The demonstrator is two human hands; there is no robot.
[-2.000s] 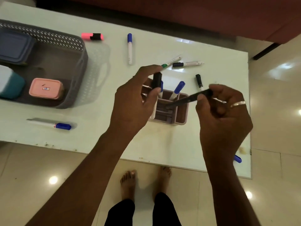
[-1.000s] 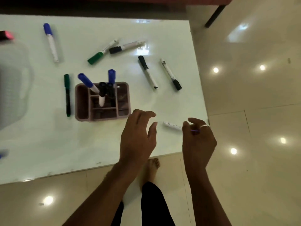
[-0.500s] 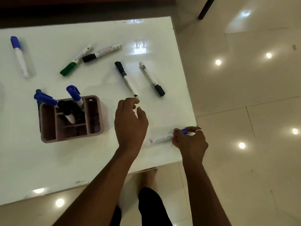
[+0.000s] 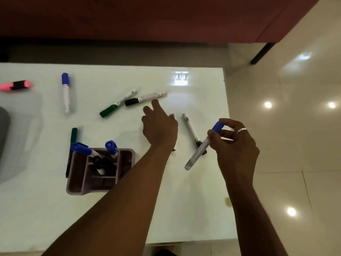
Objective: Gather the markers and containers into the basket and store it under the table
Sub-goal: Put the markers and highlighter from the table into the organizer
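Head view: organizer [image 4: 81, 185] holds blue-capped markers [image 4: 110, 147]; right of it, left hand [image 4: 160, 128] spread, right hand [image 4: 234, 143] pinching blue marker [image 4: 201, 149].

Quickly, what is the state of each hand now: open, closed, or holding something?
Left hand: open, holding nothing, fingers spread above the table.
Right hand: closed on a blue-capped marker, lifted off the table.

A white table [image 4: 193, 209] on glossy tiles [image 4: 295, 163], beside perhaps a maroon sofa [image 4: 147, 19].
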